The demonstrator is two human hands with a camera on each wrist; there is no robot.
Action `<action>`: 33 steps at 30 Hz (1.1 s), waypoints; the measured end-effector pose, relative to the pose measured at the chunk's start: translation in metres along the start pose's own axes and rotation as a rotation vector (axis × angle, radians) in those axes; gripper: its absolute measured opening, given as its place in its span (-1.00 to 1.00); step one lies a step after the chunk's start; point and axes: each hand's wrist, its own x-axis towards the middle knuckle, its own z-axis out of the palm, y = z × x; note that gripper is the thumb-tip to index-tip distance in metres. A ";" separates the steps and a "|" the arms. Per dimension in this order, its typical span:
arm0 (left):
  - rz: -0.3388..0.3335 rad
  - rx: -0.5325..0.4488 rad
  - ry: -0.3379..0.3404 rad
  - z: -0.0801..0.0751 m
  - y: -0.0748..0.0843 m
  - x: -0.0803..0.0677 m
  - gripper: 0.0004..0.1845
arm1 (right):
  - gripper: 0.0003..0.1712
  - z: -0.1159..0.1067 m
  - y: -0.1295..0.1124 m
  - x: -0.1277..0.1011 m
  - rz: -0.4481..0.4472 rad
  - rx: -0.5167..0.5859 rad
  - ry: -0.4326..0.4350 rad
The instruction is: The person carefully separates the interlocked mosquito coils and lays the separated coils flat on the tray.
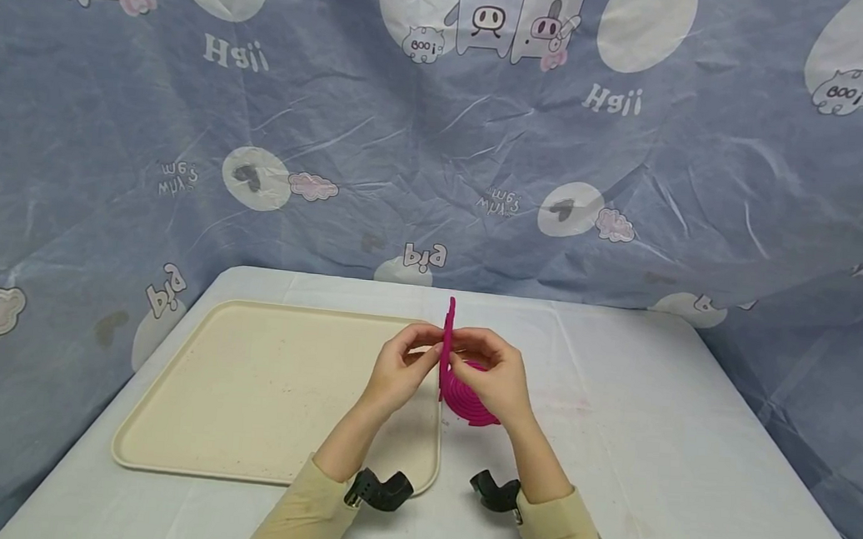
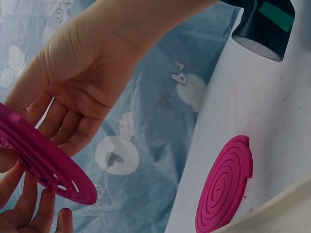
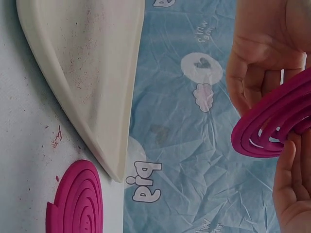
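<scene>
The fingers of the left hand (image 1: 399,367) and right hand (image 1: 497,378) pinch a magenta spiral disc (image 1: 446,354), upright above the bench (image 1: 659,452), near the tray's (image 1: 258,391) right edge. Probably light, slightly bendy; best held by its rim.

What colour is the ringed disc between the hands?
The ringed disc is magenta; the left wrist view shows it best.

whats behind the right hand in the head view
A flat, round magenta disc with spiral grooves lies on the white table. The right hand covers its upper right part, which cannot be seen here.
</scene>
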 end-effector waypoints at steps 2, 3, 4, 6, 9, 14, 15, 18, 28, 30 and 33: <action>-0.005 -0.004 -0.008 0.000 0.000 0.000 -0.78 | -0.67 -0.001 0.004 0.001 -0.006 0.006 -0.008; -0.009 -0.007 -0.012 0.000 0.000 0.000 -0.78 | -0.67 -0.002 0.008 0.001 -0.008 0.012 -0.013; -0.015 -0.009 -0.019 0.000 0.000 0.000 -0.78 | -0.67 -0.003 0.012 0.002 -0.009 0.020 -0.018; -0.023 -0.014 -0.035 0.000 0.000 0.000 -0.78 | -0.66 -0.005 0.021 0.003 -0.010 0.032 -0.027; -0.033 -0.037 -0.064 0.000 0.000 0.000 -0.78 | -0.65 -0.007 0.031 0.004 -0.004 0.057 -0.040; -0.043 -0.072 -0.060 0.001 0.001 0.000 -0.76 | -0.63 -0.010 0.033 0.004 -0.009 0.109 -0.059; -0.048 -0.078 -0.056 0.001 0.001 0.000 -0.75 | -0.61 -0.011 0.032 0.004 -0.009 0.120 -0.063; -0.064 -0.095 -0.055 0.001 0.000 0.000 -0.68 | -0.53 -0.013 0.031 0.004 0.008 0.144 -0.081; -0.094 -0.120 -0.051 0.000 -0.030 0.007 -0.55 | -0.40 -0.016 0.032 0.005 0.051 0.171 -0.127; -0.094 -0.114 -0.049 0.001 -0.032 0.007 -0.55 | -0.39 -0.018 0.032 0.005 0.057 0.177 -0.138; -0.099 -0.111 -0.050 0.001 -0.032 0.006 -0.55 | -0.37 -0.020 0.033 0.005 0.055 0.191 -0.170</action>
